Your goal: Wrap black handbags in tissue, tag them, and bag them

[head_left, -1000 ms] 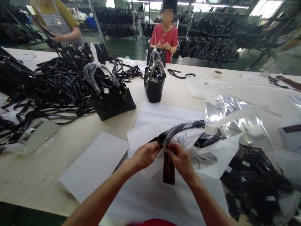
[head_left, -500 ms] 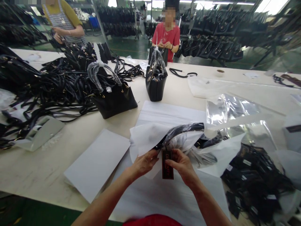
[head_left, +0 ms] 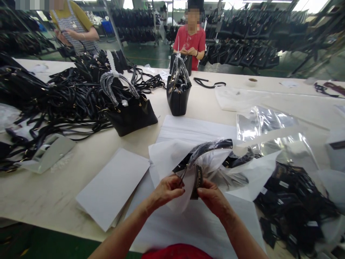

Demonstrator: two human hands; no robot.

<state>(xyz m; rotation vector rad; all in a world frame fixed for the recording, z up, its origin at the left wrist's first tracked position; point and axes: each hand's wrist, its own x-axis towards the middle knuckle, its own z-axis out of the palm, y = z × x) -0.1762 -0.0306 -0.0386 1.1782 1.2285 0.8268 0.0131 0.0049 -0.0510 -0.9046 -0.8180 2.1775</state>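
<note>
A black hang tag (head_left: 198,175) with gold lettering is pinched between the thumb and fingers of my right hand (head_left: 212,196), tilted and slightly bent. My left hand (head_left: 167,189) is closed on the tag's thin dark cord (head_left: 183,176), just left of the tag. Behind both hands lies a black handbag, mostly hidden in white tissue paper (head_left: 168,158). Its plastic-wrapped handle (head_left: 210,145) arches above the paper. Where the cord meets the bag is hard to make out.
A black pile of hang tags (head_left: 293,208) lies at the right, below clear plastic bags (head_left: 269,126). White sheets (head_left: 113,187) lie at the left. Two wrapped-handle handbags (head_left: 132,117) (head_left: 178,97) stand beyond, beside heaped black straps (head_left: 72,97). Co-workers (head_left: 190,41) (head_left: 75,25) stand across the table.
The tag has turned from hanging upright and face-on to tilted and bent in my right hand. My left hand has shifted from the bag's edge onto the tag's cord.
</note>
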